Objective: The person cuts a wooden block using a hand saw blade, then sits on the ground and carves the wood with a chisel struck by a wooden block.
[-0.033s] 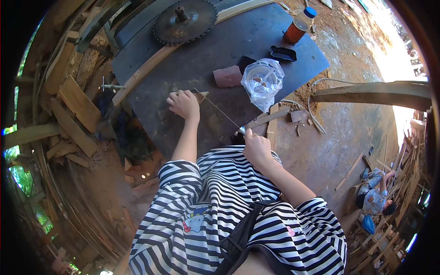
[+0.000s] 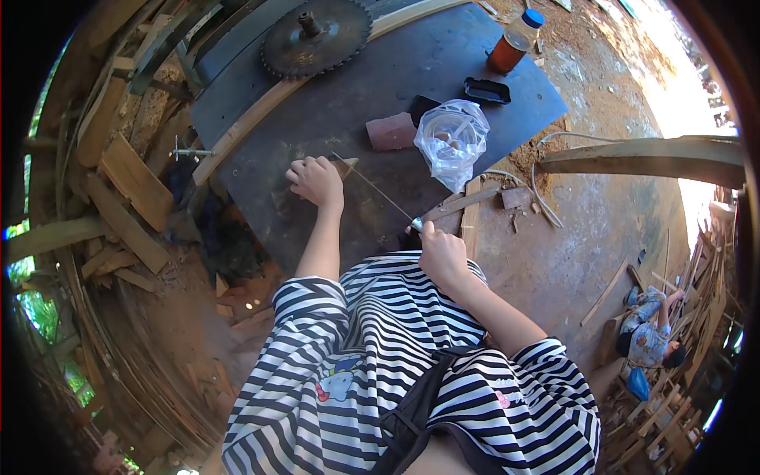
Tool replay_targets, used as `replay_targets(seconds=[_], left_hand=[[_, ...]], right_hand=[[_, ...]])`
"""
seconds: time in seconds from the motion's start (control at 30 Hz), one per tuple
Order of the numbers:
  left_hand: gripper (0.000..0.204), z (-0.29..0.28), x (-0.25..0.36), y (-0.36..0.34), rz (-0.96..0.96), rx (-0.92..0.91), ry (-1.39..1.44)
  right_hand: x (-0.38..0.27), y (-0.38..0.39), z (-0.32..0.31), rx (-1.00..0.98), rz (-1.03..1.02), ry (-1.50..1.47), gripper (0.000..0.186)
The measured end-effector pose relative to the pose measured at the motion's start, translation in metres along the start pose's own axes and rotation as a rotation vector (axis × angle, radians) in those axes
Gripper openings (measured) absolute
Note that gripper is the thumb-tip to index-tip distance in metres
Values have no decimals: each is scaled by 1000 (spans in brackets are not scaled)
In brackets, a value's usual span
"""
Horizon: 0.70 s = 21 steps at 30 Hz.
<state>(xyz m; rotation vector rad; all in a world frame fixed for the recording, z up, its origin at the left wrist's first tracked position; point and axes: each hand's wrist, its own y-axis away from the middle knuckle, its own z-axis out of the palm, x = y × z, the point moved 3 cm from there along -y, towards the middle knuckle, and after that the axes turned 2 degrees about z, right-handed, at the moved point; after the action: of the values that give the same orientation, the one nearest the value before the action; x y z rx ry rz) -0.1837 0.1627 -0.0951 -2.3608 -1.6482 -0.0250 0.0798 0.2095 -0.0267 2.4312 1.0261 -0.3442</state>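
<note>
On the table (image 2: 332, 111), the left hand (image 2: 318, 182) is holding the wood (image 2: 349, 164) under bent fingers, seemingly for steadiness. The right hand (image 2: 443, 253) is gripping the thin tool (image 2: 376, 189) by its handle (image 2: 417, 225), probably for control.

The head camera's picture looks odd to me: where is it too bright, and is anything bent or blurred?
Head view: daylight at upper right burns out to white; the long wooden strip looks bowed, likely fisheye distortion; left hand and right hand show no clear blur.
</note>
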Motion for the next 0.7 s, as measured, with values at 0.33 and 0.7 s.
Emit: replay_targets(seconds=[0.33, 0.7], left_hand=[[37, 1, 14, -7, 74, -33, -38], [38, 6, 6, -9, 86, -97, -25]], right_hand=[[-28, -64, 22, 87, -42, 25, 17], [-38, -68, 24, 229, -135, 70, 9]])
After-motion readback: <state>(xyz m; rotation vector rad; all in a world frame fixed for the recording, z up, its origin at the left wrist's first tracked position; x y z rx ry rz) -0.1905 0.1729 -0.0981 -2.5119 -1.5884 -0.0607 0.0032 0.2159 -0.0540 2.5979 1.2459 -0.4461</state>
